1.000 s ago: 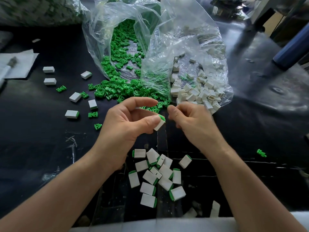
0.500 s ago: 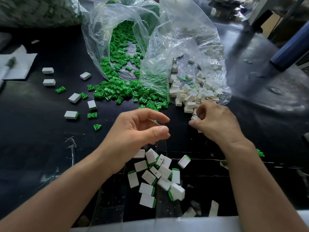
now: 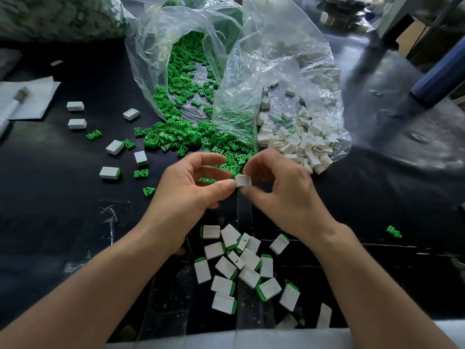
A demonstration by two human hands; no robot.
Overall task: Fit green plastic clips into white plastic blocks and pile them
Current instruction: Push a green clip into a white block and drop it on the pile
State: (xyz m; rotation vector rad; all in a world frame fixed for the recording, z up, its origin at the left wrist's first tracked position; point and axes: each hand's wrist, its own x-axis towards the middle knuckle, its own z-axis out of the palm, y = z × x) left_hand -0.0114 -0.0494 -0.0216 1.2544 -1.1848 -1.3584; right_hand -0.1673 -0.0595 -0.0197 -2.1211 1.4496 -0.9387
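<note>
Head view. Both hands are recorded meeting above the black table [image 3: 50, 222], centre frame. One white block [image 3: 243, 180] is pinched by the right hand [image 3: 284, 195], thumb beneath and curled fingers above. It is held clear of the table, just in front of the spilled green clips [image 3: 196, 137]. The left hand [image 3: 191, 190] is curled, its thumb tip pressed to the block's left edge; whether anything is gripped by it cannot be told.

The clips are spilled from the mouth of a clear bag [image 3: 151, 59] lying behind the hands. A second bag [image 3: 289, 71], just right of it and overlapping it, is filled with loose white blocks [image 3: 302, 144], some spilled at its mouth.

An assembled pile [image 3: 239, 265] is noted near the table edge, between the forearms: white blocks with a green strip shown at one end, jumbled and touching. A few scattered blocks [image 3: 75, 106] and single clips are seen to the left, well apart from the pile. One stray clip [image 3: 393, 232] lies right of the right wrist. White paper [image 3: 37, 96] with a marker [image 3: 12, 107] laid on it is seen at far left.
</note>
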